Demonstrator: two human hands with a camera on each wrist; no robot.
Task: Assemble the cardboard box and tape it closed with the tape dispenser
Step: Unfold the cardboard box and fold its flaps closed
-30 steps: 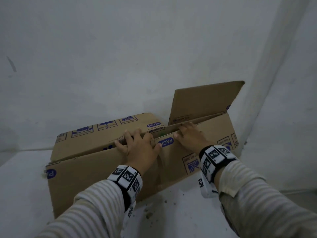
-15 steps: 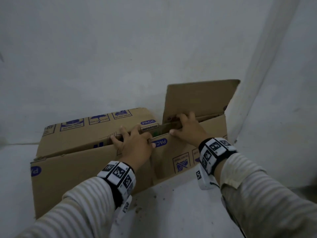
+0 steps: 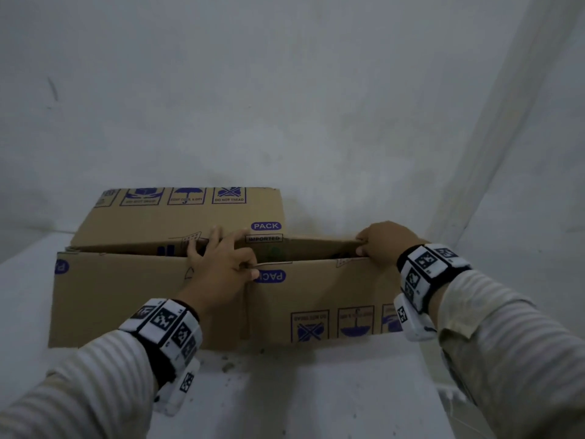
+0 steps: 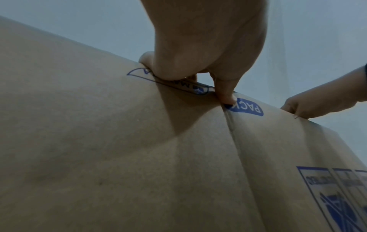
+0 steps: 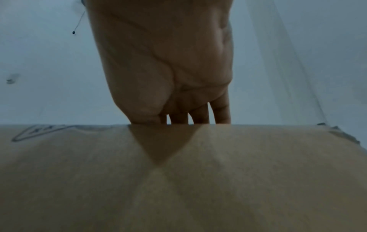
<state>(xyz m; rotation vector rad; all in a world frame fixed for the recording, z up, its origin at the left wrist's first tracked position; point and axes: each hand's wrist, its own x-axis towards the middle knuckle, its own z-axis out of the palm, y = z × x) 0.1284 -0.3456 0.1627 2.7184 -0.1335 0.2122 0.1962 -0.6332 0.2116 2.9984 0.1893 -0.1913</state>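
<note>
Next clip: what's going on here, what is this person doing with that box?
A person is opening up a flattened cardboard box that lies on a pale surface against a wall. The left hand grips the near panel's top edge close to the middle crease, thumb by the blue PACK label. The right hand grips the same edge near the right end, fingers hooked over it. The box gapes only slightly. No tape dispenser is in view.

The box (image 3: pixel 152 299) sits on the floor (image 3: pixel 285 391) against the wall (image 3: pixel 285 106); left hand (image 3: pixel 221 270) mid-rim, right hand (image 3: pixel 383 245) at its right end.
</note>
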